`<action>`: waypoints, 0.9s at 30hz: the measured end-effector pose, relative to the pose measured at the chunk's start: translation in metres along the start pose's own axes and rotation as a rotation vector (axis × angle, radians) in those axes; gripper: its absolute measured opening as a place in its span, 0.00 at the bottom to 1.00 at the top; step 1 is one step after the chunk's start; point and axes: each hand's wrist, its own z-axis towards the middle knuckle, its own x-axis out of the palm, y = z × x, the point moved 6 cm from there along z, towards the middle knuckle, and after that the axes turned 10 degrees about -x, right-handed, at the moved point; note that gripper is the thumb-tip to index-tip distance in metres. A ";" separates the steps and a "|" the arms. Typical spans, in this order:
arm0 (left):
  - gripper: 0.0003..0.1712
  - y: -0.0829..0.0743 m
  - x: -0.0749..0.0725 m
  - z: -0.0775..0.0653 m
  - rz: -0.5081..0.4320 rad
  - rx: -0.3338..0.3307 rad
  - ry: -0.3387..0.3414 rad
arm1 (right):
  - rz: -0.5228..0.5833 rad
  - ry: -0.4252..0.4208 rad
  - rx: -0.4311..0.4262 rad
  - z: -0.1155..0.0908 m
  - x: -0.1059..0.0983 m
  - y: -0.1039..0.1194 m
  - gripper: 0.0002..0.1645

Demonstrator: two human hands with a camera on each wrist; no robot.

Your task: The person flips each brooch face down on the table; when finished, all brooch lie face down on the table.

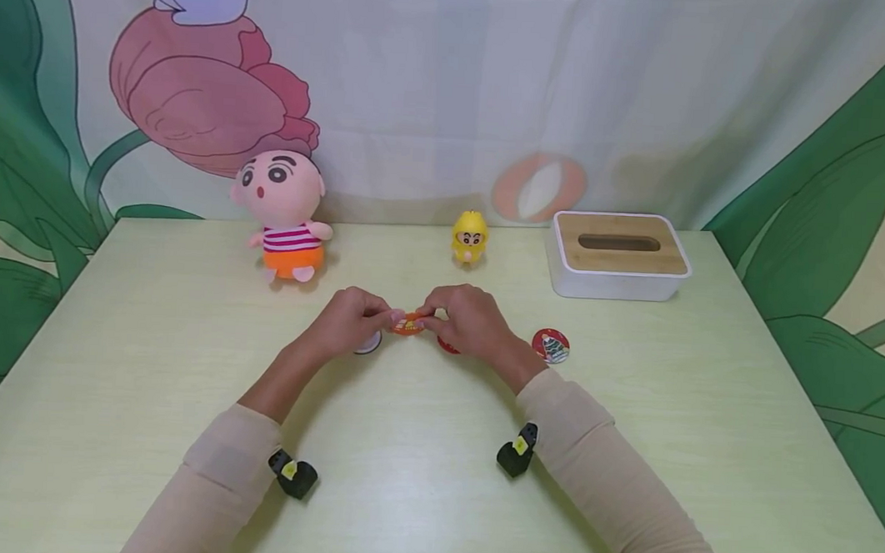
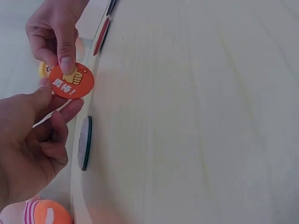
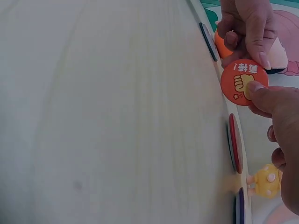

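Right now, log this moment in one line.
left fingers: pinch orange disc | right fingers: pinch orange disc | tree disc: on table

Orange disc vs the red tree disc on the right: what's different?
The orange disc is held by the left hand and right hand; the red tree disc lies on the table. The orange disc shows a yellow fist and white lettering; the red tree disc shows a tree. Both are round.

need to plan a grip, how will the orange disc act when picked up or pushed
The orange disc is probably stiff: it looks flat though the left hand and right hand both pinch it. It is likely light, being small beside both hands. Laid flat, it would probably slide rather than tip, since its face is broad.
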 end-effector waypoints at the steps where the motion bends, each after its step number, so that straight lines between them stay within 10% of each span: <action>1: 0.14 0.000 0.000 0.000 -0.014 -0.005 0.003 | -0.006 -0.006 -0.012 -0.001 -0.001 0.001 0.09; 13: 0.16 0.004 0.006 0.000 -0.082 -0.061 0.097 | 0.081 0.118 0.108 -0.001 0.004 -0.008 0.11; 27: 0.16 0.000 0.009 -0.001 -0.027 -0.015 0.089 | -0.137 0.081 -0.045 -0.003 0.004 -0.001 0.13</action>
